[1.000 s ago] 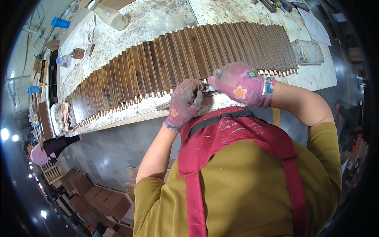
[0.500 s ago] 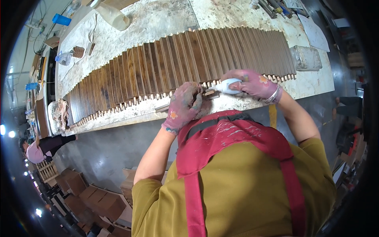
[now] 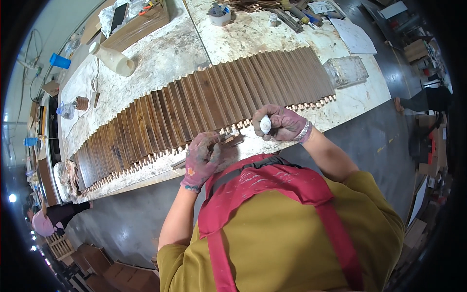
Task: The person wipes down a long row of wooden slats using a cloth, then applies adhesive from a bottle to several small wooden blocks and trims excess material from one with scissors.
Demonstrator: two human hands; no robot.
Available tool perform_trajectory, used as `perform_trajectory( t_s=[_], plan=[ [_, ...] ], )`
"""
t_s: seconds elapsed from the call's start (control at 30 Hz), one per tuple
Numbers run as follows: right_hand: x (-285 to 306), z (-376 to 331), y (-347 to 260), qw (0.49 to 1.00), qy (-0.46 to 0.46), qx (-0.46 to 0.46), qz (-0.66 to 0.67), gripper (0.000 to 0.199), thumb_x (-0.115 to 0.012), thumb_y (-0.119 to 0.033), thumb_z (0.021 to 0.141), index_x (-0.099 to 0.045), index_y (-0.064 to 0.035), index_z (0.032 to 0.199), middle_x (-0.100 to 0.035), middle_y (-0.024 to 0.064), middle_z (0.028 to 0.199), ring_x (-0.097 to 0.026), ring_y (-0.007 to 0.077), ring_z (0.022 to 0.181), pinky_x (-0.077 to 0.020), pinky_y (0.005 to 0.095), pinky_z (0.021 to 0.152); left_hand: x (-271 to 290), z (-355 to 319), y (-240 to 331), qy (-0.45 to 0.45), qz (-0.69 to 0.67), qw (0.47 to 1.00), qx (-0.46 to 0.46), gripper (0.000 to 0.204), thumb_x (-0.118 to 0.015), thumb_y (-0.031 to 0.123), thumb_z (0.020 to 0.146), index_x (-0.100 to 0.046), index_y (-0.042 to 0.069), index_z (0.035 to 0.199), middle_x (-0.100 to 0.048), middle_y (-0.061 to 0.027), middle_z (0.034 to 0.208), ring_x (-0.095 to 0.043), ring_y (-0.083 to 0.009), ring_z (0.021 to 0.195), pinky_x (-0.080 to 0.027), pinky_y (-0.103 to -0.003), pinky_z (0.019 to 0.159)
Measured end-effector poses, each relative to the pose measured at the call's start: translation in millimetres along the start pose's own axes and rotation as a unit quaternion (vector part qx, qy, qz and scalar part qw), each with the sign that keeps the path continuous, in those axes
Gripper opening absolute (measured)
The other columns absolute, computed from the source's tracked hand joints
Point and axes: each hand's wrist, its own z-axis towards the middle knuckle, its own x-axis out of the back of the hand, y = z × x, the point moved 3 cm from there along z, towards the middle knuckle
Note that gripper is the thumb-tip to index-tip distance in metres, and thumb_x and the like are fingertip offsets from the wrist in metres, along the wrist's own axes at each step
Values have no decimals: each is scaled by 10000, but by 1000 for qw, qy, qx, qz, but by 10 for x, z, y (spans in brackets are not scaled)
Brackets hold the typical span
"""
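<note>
My right hand (image 3: 287, 124), in a stained pink glove, is wrapped around a small white squeeze bottle (image 3: 265, 125), tilted so that one end faces the camera. My left hand (image 3: 202, 158), gloved alike, is curled at the near edge of a long row of brown wooden slats (image 3: 185, 104). Whatever its fingers grip is hidden. The slats lie side by side with pale round dowels (image 3: 155, 155) sticking out of their near ends. Beside the left fingertips, a short dark wood strip (image 3: 234, 141) lies on the table.
The paint-stained white table (image 3: 160, 53) carries a milky plastic bottle (image 3: 113, 59), a cardboard box (image 3: 141, 28), a white tub (image 3: 220, 17) and a wrapped block (image 3: 346, 72). Another person (image 3: 46, 221) is at the far left, and someone's dark-clothed leg (image 3: 423, 100) at the right.
My right hand has drawn the bottle back from the left hand and turned it upward. The head view has shifted, showing more of the table's far side.
</note>
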Motion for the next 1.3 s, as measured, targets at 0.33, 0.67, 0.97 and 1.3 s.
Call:
perform_trajectory(
  t_s=[0.33, 0.67, 0.97, 1.3],
  plan=[
    [4, 50, 15, 998, -57, 12, 6, 358, -722, -228, 807, -633, -99, 1129, -604, 91, 987, -569, 202, 902, -502, 284, 705, -4, -19, 12, 3, -5, 1000, 18, 140, -607, 54, 834, -638, 15, 965, -642, -142, 971, -641, -309, 901, -524, -366, 799],
    [70, 69, 29, 996, -88, 25, 3, 377, -733, -230, 798, -630, -74, 1125, -619, 106, 982, -610, 210, 897, -529, 295, 726, -11, 4, -2, -3, -13, 1000, 18, 142, -584, 58, 837, -634, 6, 959, -636, -152, 944, -631, -318, 886, -510, -375, 786],
    [6, 82, 15, 996, -89, 16, -18, 323, -720, -274, 813, -668, -142, 1103, -479, 18, 833, -457, 172, 766, -403, 298, 672, -21, -17, -36, -2, -16, 1000, 24, 149, -589, 70, 835, -632, 4, 962, -637, -147, 943, -631, -314, 893, -506, -366, 795],
    [-17, 93, -9, 995, -101, 14, -8, 297, -718, -267, 818, -677, -158, 1092, -480, 16, 845, -454, 163, 786, -398, 289, 671, -17, -32, -41, 0, -10, 999, 31, 152, -596, 85, 835, -633, 11, 962, -637, -145, 944, -630, -316, 897, -504, -367, 802]
  ],
)
